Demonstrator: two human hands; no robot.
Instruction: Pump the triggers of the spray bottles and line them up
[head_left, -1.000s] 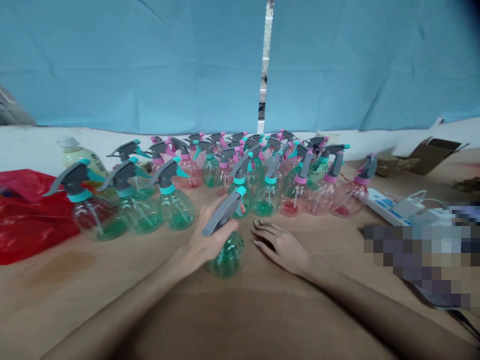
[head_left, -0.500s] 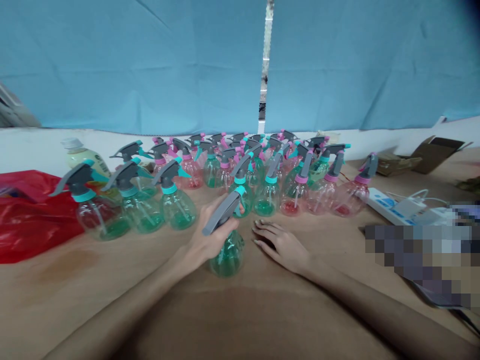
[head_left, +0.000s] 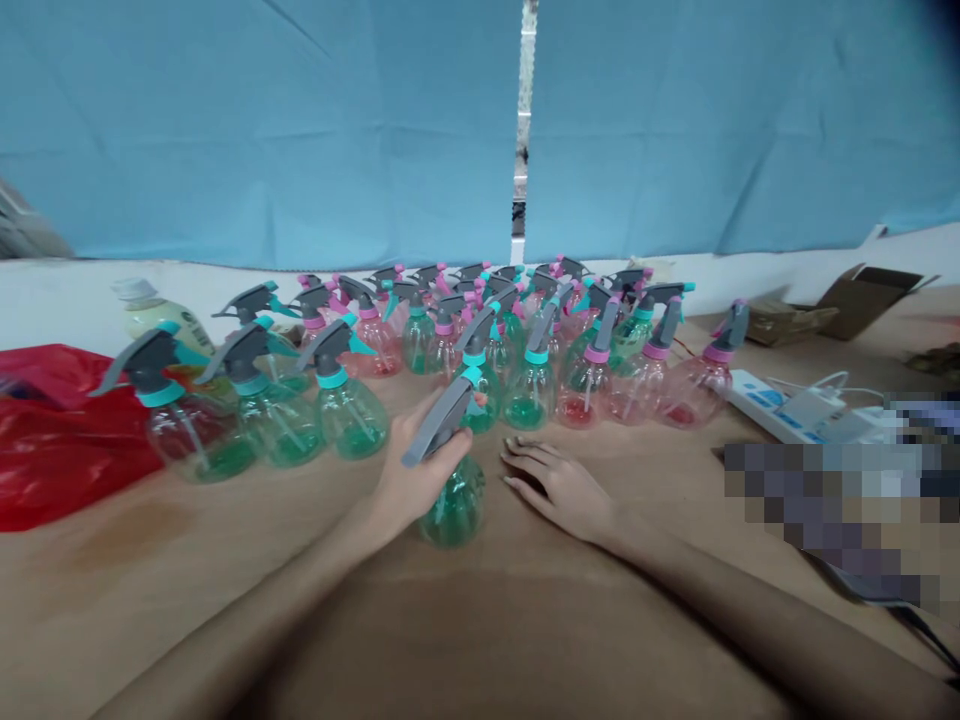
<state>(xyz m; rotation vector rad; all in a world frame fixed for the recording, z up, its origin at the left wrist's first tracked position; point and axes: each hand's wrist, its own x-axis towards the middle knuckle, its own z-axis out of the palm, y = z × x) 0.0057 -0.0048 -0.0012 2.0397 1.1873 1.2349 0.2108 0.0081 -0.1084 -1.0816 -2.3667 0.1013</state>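
Near the middle of the table, my left hand (head_left: 420, 460) is closed around the neck of a green spray bottle (head_left: 453, 505) with a grey trigger head and turquoise nozzle. Its clear body holds some green liquid. My right hand (head_left: 559, 488) lies flat on the table to the right of that bottle, fingers a little apart, holding nothing. Just beyond it stand another green spray bottle (head_left: 529, 398) and a pink spray bottle (head_left: 583, 395). On the left, a row of green-tinted bottles includes a spray bottle (head_left: 351, 415) close to my left hand.
Behind, several pink and green spray bottles stand crowded before a blue cloth (head_left: 300, 150). A red plastic bag (head_left: 67, 450) and a pale bottle (head_left: 157, 315) are at the left. On the right are a white power strip (head_left: 772, 405) and an open cardboard box (head_left: 862, 305).
Both hands keep almost the same place, the left still around the spray bottle. The whole view has shifted slightly, with things appearing a little further left.
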